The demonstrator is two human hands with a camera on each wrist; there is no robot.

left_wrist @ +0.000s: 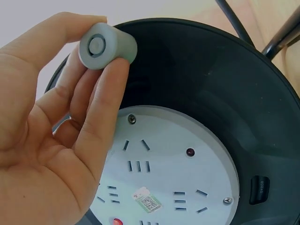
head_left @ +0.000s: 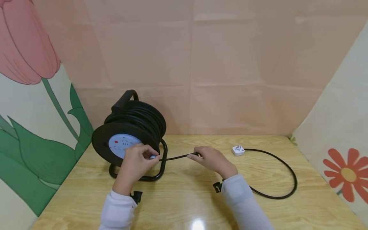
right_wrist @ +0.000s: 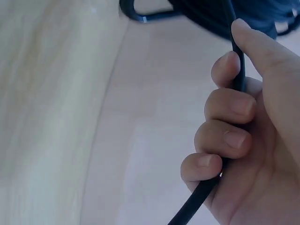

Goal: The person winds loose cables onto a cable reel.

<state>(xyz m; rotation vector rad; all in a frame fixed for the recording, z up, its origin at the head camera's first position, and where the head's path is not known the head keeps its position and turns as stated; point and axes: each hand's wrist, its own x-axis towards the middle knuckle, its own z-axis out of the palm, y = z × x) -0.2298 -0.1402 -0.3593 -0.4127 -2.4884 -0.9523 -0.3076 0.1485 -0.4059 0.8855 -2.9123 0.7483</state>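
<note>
A black cable reel [head_left: 129,134] stands upright in its tubular frame [head_left: 161,166] at the left rear of the wooden table [head_left: 184,204]. The left hand [head_left: 138,161] pinches the grey winding knob [left_wrist: 108,46] on the reel's flange between thumb and fingers, just above the pale socket plate [left_wrist: 173,173]. The right hand [head_left: 211,159] has its fingers [right_wrist: 229,105] curled round the black cable [head_left: 176,157], which runs taut from the reel to that hand. Behind the right wrist the cable loops wide across the table to the right and ends at a white plug [head_left: 238,150] lying flat near the back wall.
</note>
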